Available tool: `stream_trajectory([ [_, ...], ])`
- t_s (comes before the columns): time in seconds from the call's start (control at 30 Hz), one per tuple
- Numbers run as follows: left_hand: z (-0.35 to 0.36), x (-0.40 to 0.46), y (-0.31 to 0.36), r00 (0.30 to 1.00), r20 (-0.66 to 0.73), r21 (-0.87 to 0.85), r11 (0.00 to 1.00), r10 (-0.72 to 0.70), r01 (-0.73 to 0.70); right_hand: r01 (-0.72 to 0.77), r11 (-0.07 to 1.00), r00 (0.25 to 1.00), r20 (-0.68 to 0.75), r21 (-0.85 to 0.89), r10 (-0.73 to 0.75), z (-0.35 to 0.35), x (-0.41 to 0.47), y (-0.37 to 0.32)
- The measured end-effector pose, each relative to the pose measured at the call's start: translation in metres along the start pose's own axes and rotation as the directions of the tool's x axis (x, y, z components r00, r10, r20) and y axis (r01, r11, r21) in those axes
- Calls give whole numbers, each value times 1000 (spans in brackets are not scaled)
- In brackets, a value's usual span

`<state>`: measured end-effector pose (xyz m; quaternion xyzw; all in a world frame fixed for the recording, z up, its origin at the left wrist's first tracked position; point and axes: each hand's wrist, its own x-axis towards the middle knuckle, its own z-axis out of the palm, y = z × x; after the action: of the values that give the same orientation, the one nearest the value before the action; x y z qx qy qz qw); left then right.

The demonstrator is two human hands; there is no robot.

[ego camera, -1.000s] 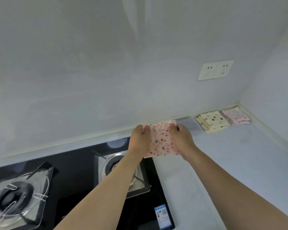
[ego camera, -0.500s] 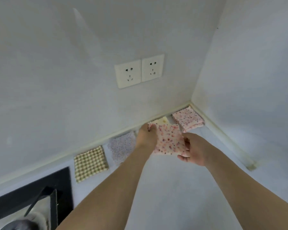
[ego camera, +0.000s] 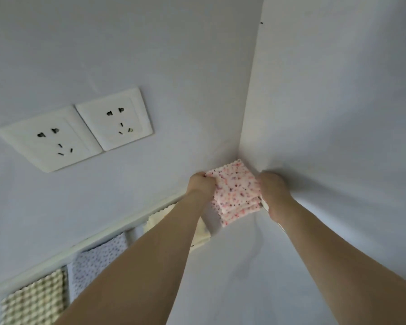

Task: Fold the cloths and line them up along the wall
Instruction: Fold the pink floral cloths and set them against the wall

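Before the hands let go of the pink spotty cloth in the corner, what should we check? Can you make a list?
1. Both hands hold the pink cloth, left hand and right hand: ok.
2. Cloth is folded, layers show at its near edge: ok.
3. Cloth is at the corner: ok.
4. Cloth lies flat on the counter: cannot tell.
5. Clear of the yellow cloth beside it: cannot tell, the arm hides the gap.
6. Row along the wall, checked cloth then dotted cloth: ok.
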<state>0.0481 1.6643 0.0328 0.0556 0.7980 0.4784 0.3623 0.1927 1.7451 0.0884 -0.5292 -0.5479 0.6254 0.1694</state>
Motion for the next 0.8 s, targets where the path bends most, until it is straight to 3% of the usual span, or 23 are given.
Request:
stream_trajectory([
  [0.1, -1, -8, 5, 999, -31, 157, 987, 33, -28, -65, 998, 998, -6, -8, 65, 7, 11, 17],
  [0.17, -6, -22, 10, 997, -40, 288, 956, 67, -53, -62, 979, 998, -19, -192, 59, 8, 13, 28],
  [0.2, -9, -28, 11, 996, -33, 335, 940, 83, -67, -42, 981, 999, -40, -189, 35, 10, 9, 28],
  [0.3, -21, -50, 10, 987, -20, 416, 899, 161, -138, 43, 915, 999, -5, -400, -49, 11, -9, 24],
  [0.37, -33, -66, 6, 969, 7, 467, 856, 248, -222, 105, 899, 994, 38, -425, -98, 16, -24, 22],
  [0.5, -64, -97, -7, 883, 77, 630, 664, 464, -404, 266, 839, 963, 89, -474, -255, 37, -66, 14],
  [0.67, -121, -137, -31, 787, 92, 727, 499, 610, -472, 402, 734, 914, 188, -548, -360, 70, -131, 7],
  [0.8, -185, -180, -56, 779, 62, 748, 488, 624, -450, 491, 647, 868, 259, -584, -424, 103, -187, 13],
])
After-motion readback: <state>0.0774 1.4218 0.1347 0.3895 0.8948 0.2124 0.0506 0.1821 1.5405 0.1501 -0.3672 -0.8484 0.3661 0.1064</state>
